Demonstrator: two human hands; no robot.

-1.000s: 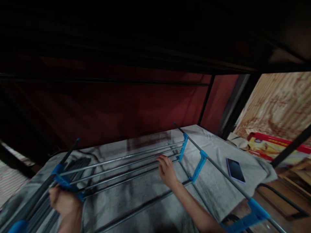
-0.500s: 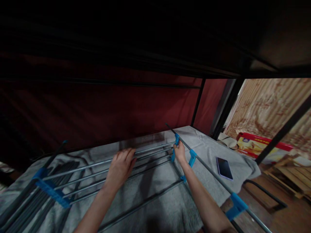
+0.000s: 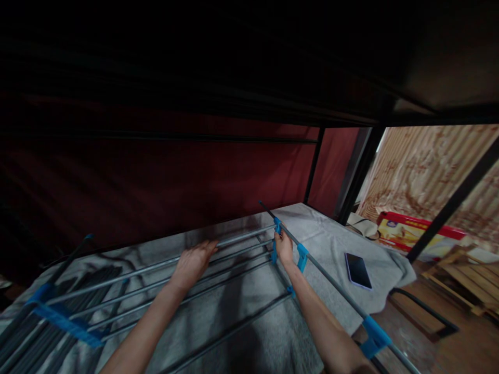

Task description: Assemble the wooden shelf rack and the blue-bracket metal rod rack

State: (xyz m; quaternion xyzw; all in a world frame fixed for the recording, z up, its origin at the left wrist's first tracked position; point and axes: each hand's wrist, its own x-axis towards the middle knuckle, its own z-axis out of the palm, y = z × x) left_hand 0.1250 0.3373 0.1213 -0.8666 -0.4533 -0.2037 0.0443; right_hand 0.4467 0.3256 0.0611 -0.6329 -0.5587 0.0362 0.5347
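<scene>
A partly assembled rack of grey metal tubes with blue plastic joints lies across a grey blanket [image 3: 249, 343]. My left hand [image 3: 195, 264] is closed over the uppermost tube [image 3: 245, 237] near its middle, knuckles up. At the tubes' far right end, my right hand [image 3: 284, 250] grips the blue joint [image 3: 277, 225], its fingers partly hidden behind it. That joint sits on a long side pole [image 3: 335, 285] with more blue joints, one of them [image 3: 376, 335] close to me. A blue end bracket [image 3: 66, 323] holds the tubes' left ends.
Several loose dark tubes [image 3: 23, 349] lie bundled at left. A phone [image 3: 357, 271] rests on the blanket at right. Black bed-frame posts [image 3: 360, 176] and a low dark overhead surface enclose the space. Beyond are a red-and-yellow box [image 3: 413, 231] and a wooden pallet [image 3: 463, 278].
The rack's left end has shifted left and slightly down. Both hands keep their holds on the rack, and the whole view has moved a little.
</scene>
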